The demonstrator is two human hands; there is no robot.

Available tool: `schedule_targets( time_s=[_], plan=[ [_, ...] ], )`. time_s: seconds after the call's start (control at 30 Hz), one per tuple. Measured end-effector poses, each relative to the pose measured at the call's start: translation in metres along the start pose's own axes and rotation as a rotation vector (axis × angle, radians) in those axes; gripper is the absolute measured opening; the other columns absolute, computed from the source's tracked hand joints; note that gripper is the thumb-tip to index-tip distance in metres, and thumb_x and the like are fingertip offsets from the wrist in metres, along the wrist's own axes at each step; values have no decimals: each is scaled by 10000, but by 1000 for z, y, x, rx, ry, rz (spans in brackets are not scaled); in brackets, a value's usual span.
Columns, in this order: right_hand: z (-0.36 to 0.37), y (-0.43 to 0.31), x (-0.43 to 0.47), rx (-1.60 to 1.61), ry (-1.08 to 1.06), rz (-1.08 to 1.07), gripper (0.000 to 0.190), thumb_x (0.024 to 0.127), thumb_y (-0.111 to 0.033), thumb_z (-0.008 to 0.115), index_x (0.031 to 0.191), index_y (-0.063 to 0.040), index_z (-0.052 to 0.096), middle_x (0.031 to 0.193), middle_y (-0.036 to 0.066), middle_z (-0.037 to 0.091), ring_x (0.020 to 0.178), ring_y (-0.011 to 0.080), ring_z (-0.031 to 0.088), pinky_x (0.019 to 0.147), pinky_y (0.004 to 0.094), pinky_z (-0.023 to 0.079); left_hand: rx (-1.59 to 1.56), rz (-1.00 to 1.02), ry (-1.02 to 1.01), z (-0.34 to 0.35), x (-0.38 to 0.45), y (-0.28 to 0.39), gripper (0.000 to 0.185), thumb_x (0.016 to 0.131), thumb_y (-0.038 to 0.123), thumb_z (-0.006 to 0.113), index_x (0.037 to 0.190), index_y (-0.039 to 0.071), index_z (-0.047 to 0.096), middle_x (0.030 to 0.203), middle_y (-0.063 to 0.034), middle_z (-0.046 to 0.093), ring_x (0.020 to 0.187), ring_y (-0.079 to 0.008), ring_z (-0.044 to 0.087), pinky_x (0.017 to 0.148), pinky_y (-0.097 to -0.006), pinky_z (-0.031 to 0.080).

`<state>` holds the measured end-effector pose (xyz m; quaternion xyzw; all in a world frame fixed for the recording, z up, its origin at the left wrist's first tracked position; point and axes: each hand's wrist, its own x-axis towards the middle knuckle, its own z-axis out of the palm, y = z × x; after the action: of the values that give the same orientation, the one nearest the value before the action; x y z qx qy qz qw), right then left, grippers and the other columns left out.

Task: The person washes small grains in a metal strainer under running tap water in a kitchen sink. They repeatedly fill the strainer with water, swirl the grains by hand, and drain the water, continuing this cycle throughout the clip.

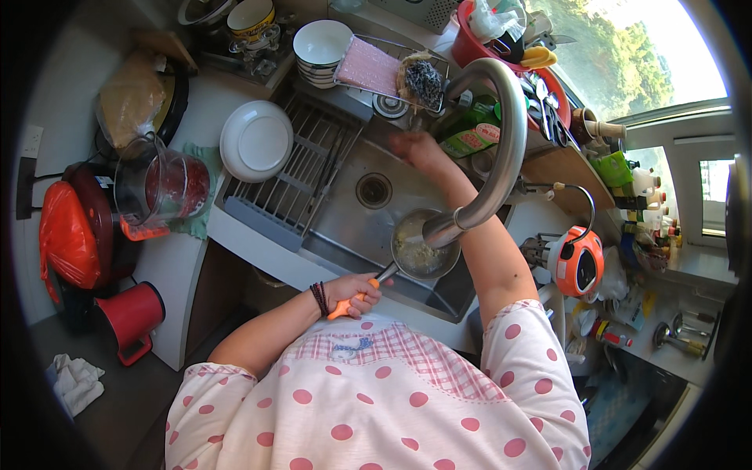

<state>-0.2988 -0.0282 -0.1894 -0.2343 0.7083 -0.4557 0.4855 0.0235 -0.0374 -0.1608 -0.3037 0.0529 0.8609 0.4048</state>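
Observation:
My left hand [357,295] is wrapped around the orange handle [341,309] of a small metal saucepan [399,247]. The pan is over the near right part of a stainless steel sink [346,235], with cloudy liquid and pale bits inside. A curved metal faucet [512,117] arches above my right forearm, and its spout end hides part of the pan. At the sink's far side is my right hand [416,147], blurred by motion. Beside it stands a green dish soap bottle [473,132]. Whether the right fingers hold anything is unclear.
A roll-up drying rack [294,158] spans the sink's left side, with white plates [257,141] at its edge. Behind are stacked bowls [322,47] and a wire basket holding a pink cloth [370,66] and a scrubber [423,81]. A clear blender jug [161,182] stands left.

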Motion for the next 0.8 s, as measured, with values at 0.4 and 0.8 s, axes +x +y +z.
schedule_targets(
  time_s=[0.4,0.8],
  plan=[
    [19,30,-101,-202,411,-510,166,898,-166,578,876,-12,635,704,81,601,626,196,569,595,314,462,177,145,178,21,-40,-10,467,890,-15,447,1327,103,336,648,14,342,415,-43,338,351,-197,308],
    [110,87,-138,-1074,245,-467,206,815,-155,580,1009,-83,571,1031,100,564,1021,290,551,827,399,490,178,201,184,16,-52,-22,459,887,-13,442,1318,103,340,648,3,370,406,-45,355,350,-208,311]
  ],
)
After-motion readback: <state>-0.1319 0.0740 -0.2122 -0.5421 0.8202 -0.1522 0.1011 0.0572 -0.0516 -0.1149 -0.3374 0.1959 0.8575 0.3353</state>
